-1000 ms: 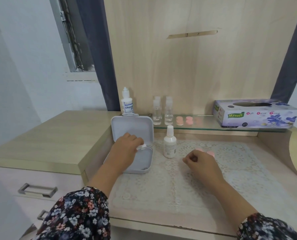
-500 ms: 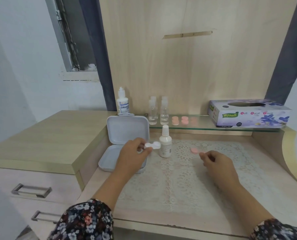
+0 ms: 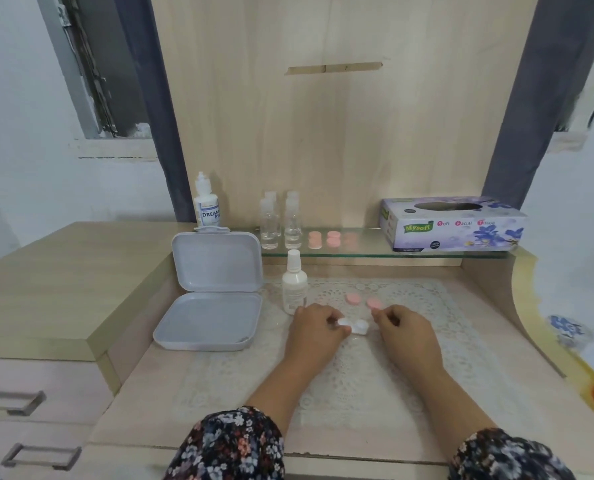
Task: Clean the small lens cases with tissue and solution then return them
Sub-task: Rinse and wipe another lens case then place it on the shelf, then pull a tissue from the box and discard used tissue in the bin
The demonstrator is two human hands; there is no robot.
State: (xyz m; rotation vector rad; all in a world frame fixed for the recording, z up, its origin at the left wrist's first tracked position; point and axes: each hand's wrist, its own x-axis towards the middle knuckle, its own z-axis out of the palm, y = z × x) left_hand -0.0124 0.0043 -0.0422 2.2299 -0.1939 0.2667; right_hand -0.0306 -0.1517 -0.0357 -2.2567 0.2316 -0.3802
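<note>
Head view shows the left hand (image 3: 314,329) pinching the small white two-cup lens case (image 3: 354,327) low over the lace mat (image 3: 410,368). The right hand (image 3: 404,332) sits curled just beside the case, holding nothing I can see. Two round pink caps (image 3: 363,300) lie loose just past the fingers. A knock could roll them off. The white spray bottle (image 3: 294,287) stands close on the left and could tip. Farther left, the grey plastic box (image 3: 212,292) lies open. The purple tissue box (image 3: 451,225) is far right.

Single head view, looking forward and down, close over desk (image 3: 143,403); no second view.
</note>
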